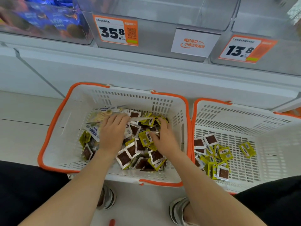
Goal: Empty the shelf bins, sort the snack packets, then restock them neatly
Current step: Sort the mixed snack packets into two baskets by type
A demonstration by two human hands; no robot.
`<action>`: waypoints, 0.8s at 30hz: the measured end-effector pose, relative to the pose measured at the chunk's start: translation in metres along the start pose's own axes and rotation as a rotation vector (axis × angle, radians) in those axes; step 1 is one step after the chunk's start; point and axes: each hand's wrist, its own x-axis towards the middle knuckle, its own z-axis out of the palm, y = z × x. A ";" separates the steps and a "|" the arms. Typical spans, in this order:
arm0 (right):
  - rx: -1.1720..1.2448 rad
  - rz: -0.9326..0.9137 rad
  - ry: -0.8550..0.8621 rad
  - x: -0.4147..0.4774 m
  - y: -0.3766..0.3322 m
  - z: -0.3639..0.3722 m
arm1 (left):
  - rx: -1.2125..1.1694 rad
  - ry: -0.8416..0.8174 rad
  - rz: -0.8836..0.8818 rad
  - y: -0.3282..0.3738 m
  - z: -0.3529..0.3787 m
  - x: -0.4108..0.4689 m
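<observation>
Both hands are sunk into the snack packets (140,149) heaped in the left basket (53,121), a white slotted one with an orange rim, standing on the floor (24,128). The left hand (114,132) lies palm down on the pile with its fingertips bent over a white-edged packet; whether it grips the packet cannot be told. The right hand (164,137) has its fingers curled down among the yellow packets (146,139) and its thumb spread across one; its grip cannot be told either. The heap mixes yellow packets, white-edged packets with brown windows (123,158) and, at the left, larger white packets with blue labels (94,129).

Just beside it on the right, touching rim to rim, stands a second basket (244,115) holding a smaller scatter of the yellow and brown packets (216,154).

Above, the shelf carries clear bins: one with blue packages (48,18), then one (162,13) bearing a price tag reading 35.8 (116,31) and a white sign (193,43), and a tag reading 13.8 (242,49).
</observation>
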 end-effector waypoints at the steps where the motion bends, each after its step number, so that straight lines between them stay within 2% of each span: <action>1: -0.038 0.016 -0.057 0.000 0.001 0.003 | 0.050 0.010 0.002 -0.007 0.000 -0.005; 3: -0.151 0.025 -0.125 -0.002 0.005 0.011 | 0.151 -0.073 -0.039 -0.019 -0.002 -0.014; 7: -0.234 0.039 -0.143 -0.002 0.014 0.027 | 0.358 -0.534 -0.140 -0.026 0.000 -0.022; 9: -0.245 0.053 -0.182 0.001 0.017 0.033 | 0.440 -0.651 -0.156 -0.024 0.001 -0.017; 13: -0.313 0.039 -0.298 0.007 0.019 0.039 | 0.419 -0.498 -0.181 -0.003 -0.006 0.005; 15: -0.399 0.042 -0.393 0.006 0.017 0.039 | 0.316 -0.490 0.054 0.010 0.006 0.011; 17: -0.526 0.004 -0.430 0.002 0.021 0.043 | 0.219 -0.643 0.276 0.024 0.018 0.010; 19: -0.597 -0.050 -0.387 0.000 0.027 0.048 | 0.233 -0.739 0.248 0.026 0.023 0.008; 24: -0.591 0.025 -0.445 0.011 0.027 0.041 | 0.330 -0.615 0.141 0.008 0.020 -0.002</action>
